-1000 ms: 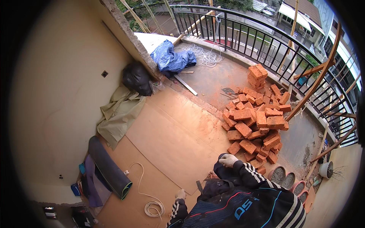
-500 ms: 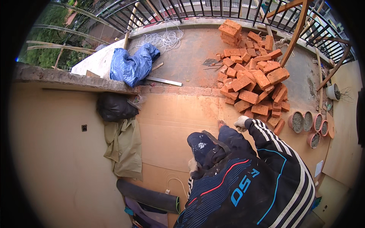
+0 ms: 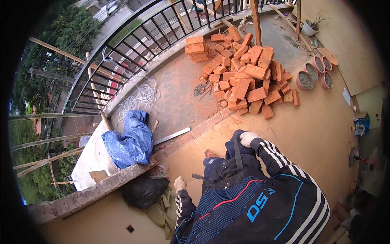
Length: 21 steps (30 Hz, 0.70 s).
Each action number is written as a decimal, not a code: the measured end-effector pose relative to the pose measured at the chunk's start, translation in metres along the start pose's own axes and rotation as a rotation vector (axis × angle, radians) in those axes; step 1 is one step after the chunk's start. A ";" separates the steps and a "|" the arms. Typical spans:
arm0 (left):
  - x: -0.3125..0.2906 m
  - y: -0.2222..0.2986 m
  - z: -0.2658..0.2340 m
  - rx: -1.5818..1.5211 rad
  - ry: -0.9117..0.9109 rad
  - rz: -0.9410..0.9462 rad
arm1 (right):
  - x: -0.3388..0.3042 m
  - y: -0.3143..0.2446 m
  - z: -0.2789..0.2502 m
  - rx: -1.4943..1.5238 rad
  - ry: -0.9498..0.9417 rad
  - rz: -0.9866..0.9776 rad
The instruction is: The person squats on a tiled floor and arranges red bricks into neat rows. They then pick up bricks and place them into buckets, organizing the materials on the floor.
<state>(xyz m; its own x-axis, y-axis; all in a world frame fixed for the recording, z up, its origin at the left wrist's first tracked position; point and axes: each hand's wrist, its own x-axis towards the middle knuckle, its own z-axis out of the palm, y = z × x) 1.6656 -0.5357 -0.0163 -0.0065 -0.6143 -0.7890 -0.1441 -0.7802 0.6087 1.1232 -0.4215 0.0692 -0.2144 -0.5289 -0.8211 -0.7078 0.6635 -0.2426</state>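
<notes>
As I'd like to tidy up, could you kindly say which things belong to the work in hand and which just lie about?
Probably in use:
bricks, nearest the right hand
buckets of grey mix

Apparently lying about:
blue tarp
coiled white line
black bag

Two forearms (image 3: 271,152) in black, white-striped fabric sleeves (image 3: 185,208) reach forward; the left hand (image 3: 180,184) curls loosely, the right hand (image 3: 248,139) farther forward, also curled.

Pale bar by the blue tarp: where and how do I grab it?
I'd grip the pale bar near its right end, coming from the right, pinching across its narrow width: that end looks free, while the left end sits by the blue tarp.
</notes>
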 end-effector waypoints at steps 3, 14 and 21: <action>0.061 0.073 -0.092 0.752 0.104 0.321 | -0.058 -0.044 -0.020 0.137 0.048 -0.214; 0.087 0.272 0.244 0.749 -0.074 0.515 | -0.004 -0.043 0.044 0.453 -0.336 -0.154; 0.111 0.150 0.389 1.037 -0.925 -0.020 | 0.322 0.044 0.009 0.572 0.713 0.425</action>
<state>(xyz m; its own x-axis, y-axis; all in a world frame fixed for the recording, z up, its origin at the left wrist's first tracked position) 1.2588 -0.6750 -0.0450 -0.5824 0.0138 -0.8128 -0.8099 -0.0953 0.5787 1.0287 -0.5576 -0.2101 -0.8590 -0.2583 -0.4420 -0.0896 0.9259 -0.3670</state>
